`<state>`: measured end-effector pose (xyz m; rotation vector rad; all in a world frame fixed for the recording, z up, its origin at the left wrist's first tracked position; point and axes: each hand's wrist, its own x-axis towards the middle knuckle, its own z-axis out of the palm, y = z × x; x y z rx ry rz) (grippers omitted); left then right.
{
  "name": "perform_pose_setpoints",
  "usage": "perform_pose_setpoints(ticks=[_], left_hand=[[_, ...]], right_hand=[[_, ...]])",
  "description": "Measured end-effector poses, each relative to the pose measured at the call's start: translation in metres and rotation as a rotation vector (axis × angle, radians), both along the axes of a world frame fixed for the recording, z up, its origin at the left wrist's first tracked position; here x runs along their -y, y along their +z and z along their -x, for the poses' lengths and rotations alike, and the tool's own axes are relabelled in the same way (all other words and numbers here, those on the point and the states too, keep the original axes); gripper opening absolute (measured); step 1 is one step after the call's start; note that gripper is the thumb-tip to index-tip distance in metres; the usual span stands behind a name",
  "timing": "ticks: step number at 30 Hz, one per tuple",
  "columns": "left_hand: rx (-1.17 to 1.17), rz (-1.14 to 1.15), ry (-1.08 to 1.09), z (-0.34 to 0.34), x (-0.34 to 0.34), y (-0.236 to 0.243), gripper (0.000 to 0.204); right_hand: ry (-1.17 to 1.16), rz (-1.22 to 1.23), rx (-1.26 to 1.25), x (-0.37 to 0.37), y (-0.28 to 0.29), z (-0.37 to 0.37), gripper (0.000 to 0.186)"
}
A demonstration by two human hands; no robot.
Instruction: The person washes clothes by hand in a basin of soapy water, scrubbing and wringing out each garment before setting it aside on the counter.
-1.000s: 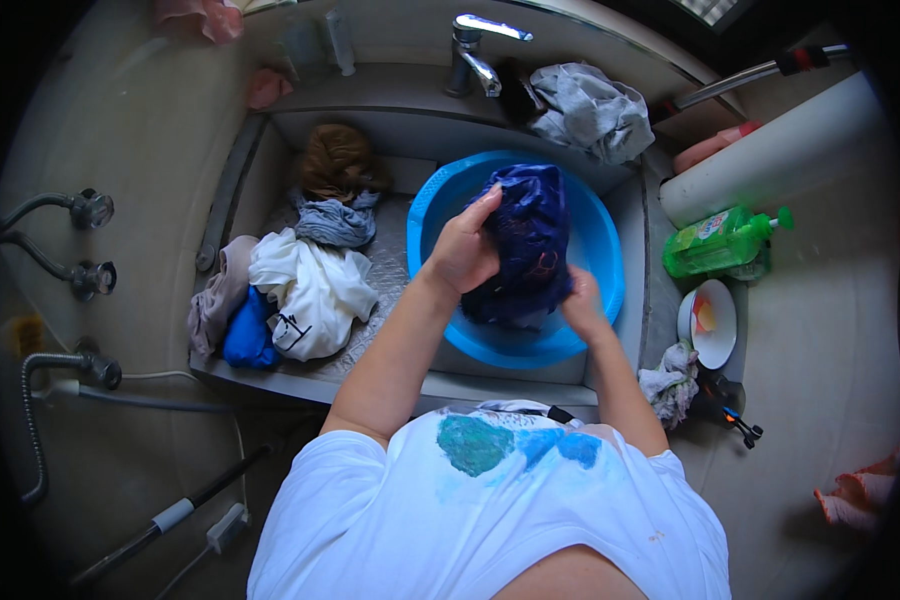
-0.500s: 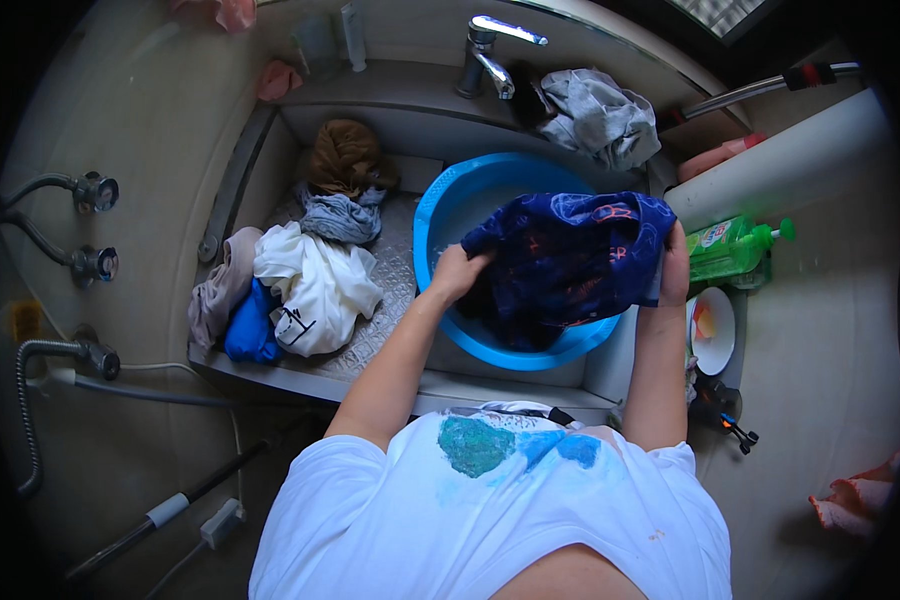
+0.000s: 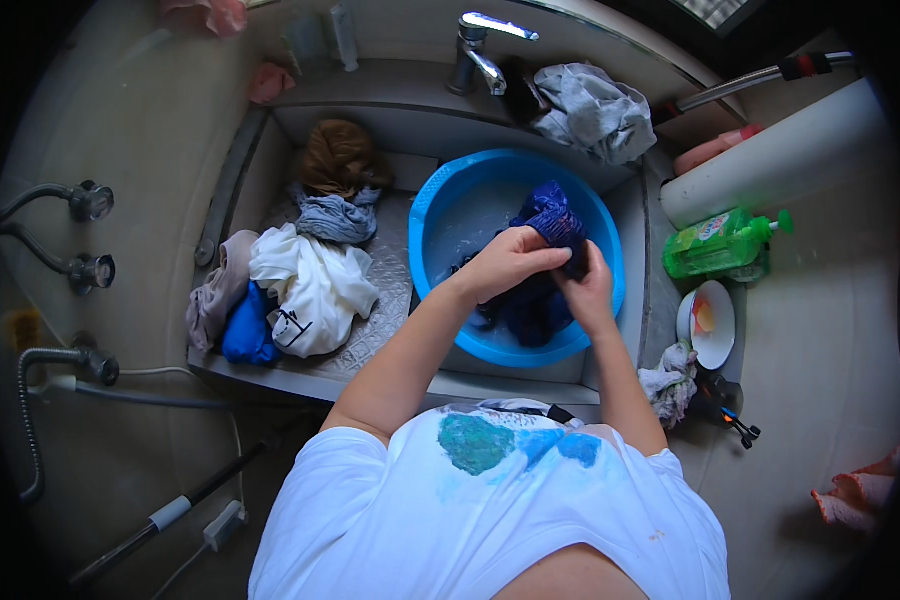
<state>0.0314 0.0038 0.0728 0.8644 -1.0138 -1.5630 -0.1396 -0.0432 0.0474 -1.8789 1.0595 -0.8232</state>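
A dark blue printed garment [image 3: 548, 305] hangs bunched from both my hands, its lower part down in the blue basin [image 3: 425, 215]. My left hand [image 3: 518, 262] grips the gathered cloth from the left, fingers closed and thumb on top. Close beside it, my right hand [image 3: 590, 288] pinches the same cloth from the right. Cloudy water [image 3: 470, 220] shows in the basin around the garment. How much of the fabric is under water cannot be made out.
The basin stands in a sink, with a white garment [image 3: 315, 285], a bright blue cloth [image 3: 252, 325] and a brown cloth [image 3: 340, 158] to its left. Behind are a faucet [image 3: 480, 55] and a grey cloth [image 3: 600, 110]. At right stand a green pump bottle [image 3: 715, 243] and a white bowl [image 3: 715, 345].
The garment was spread wide between my hands over the basin. Now my hands have come together and it is bunched up, hanging lower into the basin.
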Motion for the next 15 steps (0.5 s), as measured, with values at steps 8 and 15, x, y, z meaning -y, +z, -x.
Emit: perform_pose_setpoints(ticks=[8,15], left_hand=[[1.414,-0.346,-0.289,-0.013,-0.028,-0.077,0.067],[1.120,-0.280,-0.278,0.004,-0.007,-0.169,0.037]], right_hand=[[-0.101,-0.382,0.392,0.000,-0.008,0.009,0.021],[0.072,-0.412,0.297,0.005,-0.014,0.017,0.034]])
